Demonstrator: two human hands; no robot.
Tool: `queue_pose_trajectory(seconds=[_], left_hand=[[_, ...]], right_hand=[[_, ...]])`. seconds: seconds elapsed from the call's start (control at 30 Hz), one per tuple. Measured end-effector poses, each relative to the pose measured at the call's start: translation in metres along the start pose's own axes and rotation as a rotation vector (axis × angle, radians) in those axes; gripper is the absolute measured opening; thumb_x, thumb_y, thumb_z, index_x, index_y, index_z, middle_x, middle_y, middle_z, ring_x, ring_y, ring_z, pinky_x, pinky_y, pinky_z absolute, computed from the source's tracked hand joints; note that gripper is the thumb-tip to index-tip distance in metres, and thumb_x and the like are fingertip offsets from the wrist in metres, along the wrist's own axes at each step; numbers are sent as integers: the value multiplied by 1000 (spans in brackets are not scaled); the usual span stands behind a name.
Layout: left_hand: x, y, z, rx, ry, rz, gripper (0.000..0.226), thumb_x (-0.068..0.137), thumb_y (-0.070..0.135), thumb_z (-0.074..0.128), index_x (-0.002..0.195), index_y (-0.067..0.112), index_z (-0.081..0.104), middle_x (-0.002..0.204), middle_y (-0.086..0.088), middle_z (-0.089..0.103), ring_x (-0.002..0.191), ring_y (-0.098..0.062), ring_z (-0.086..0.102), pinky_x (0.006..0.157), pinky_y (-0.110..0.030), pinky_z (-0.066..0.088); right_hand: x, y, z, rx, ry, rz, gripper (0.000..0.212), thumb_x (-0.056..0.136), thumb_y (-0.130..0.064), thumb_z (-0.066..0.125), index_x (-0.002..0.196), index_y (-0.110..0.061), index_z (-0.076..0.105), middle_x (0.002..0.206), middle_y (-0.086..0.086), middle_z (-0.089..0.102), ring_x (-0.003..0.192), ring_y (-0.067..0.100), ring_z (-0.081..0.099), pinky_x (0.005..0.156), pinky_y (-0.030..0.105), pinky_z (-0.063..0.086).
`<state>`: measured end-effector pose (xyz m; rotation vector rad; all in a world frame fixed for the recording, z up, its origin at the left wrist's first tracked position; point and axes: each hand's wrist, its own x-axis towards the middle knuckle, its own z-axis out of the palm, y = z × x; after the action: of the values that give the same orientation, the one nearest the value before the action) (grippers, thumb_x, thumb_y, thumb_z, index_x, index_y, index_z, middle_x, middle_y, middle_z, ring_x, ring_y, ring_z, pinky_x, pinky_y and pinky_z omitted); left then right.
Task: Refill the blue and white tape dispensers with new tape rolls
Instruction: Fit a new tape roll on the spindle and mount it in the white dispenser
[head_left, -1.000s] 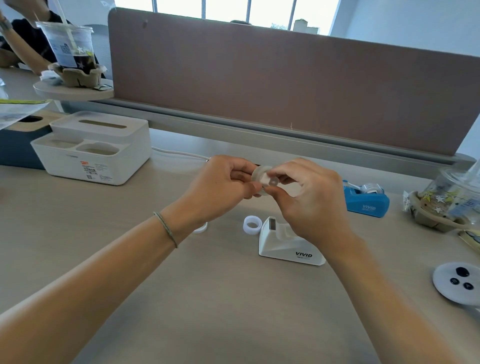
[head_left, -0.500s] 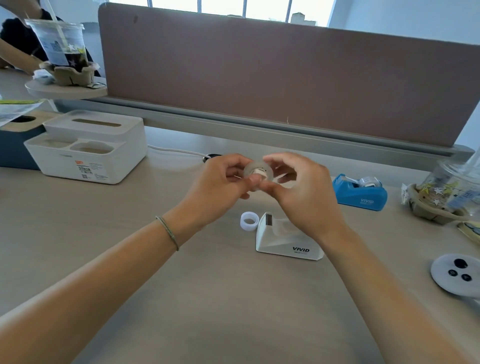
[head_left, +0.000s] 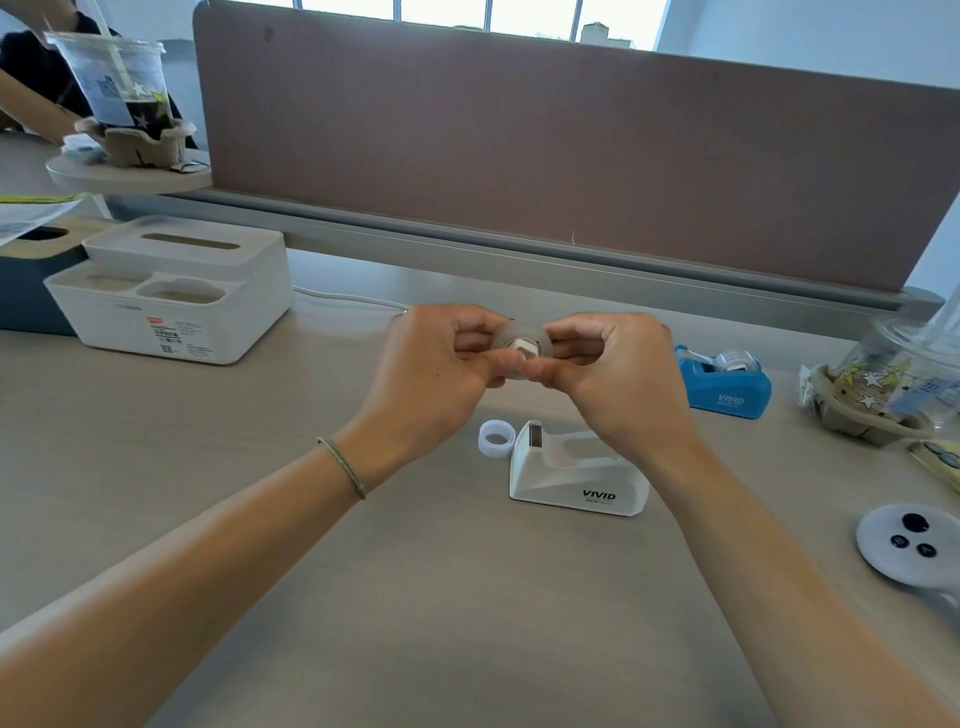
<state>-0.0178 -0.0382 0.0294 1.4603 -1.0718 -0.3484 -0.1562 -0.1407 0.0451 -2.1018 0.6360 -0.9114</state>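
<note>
At frame centre, the left hand (head_left: 434, 366) and right hand (head_left: 618, 379) pinch a clear tape roll (head_left: 521, 343) between curled fingers above the bench (head_left: 260, 441). Below sits the white dispenser (head_left: 574, 475); the blue dispenser (head_left: 724, 382) lies right.

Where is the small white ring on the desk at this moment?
In the head view, the small white ring lies on the desk just left of the white tape dispenser, below the hands.
</note>
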Motion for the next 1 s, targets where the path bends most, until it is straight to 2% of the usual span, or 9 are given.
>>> queue_pose_trajectory(seconds=[0.13,0.27,0.4,0.57,0.67,0.77,0.87,1.0], left_hand=[[2,4,-3,-49,59,23,22,84,13,80,105,9,74,84,-7,80,71,-25,78,68,-38,65],[-1,7,-2,-62,150,119,14,86,10,77,100,10,77,88,-5,80,70,-18,77,60,-29,62],[-3,5,-1,-82,221,142,11,87,6,75,96,11,79,84,-4,80,68,-17,77,58,-27,61],[-2,-1,-2,-129,219,140,15,93,2,68,102,11,77,86,-4,79,70,-18,77,60,-27,61],[0,-3,-1,-121,191,138,22,93,-2,64,104,13,77,90,-6,79,79,-19,77,62,-28,62],[1,-3,-1,-137,174,126,21,92,-4,65,95,13,78,87,-8,79,78,-18,76,61,-28,62],[2,-4,-3,-150,175,124,22,91,-2,67,86,17,75,82,-6,77,71,-14,74,60,-28,62],[2,-5,-2,-105,176,143,13,94,0,65,87,10,70,83,-11,73,74,-19,71,58,-30,62]], right_hand=[[2,-2,-8,249,-44,138,24,77,-15,86,97,-2,79,78,13,80,70,27,78,69,32,65],[2,-8,-9,444,-92,265,14,82,-6,80,95,-1,77,86,19,80,74,27,78,73,33,66],[2,-11,-7,586,-96,370,11,83,-7,78,92,-2,77,85,17,79,77,26,78,74,30,65],[1,-12,-6,632,-101,413,10,84,-8,78,92,-2,76,87,17,79,76,25,78,72,28,65],[2,-11,-7,646,-94,430,15,84,-9,77,96,0,75,87,17,79,76,24,78,71,27,65],[2,-11,-10,653,-142,457,24,82,-9,78,102,4,74,88,16,80,76,24,78,72,27,65],[1,-12,-12,674,-221,486,34,72,-15,79,101,3,74,86,15,79,75,23,78,73,27,65],[1,-12,-13,681,-282,507,37,71,-20,77,100,2,74,87,16,78,74,21,77,71,25,64]])
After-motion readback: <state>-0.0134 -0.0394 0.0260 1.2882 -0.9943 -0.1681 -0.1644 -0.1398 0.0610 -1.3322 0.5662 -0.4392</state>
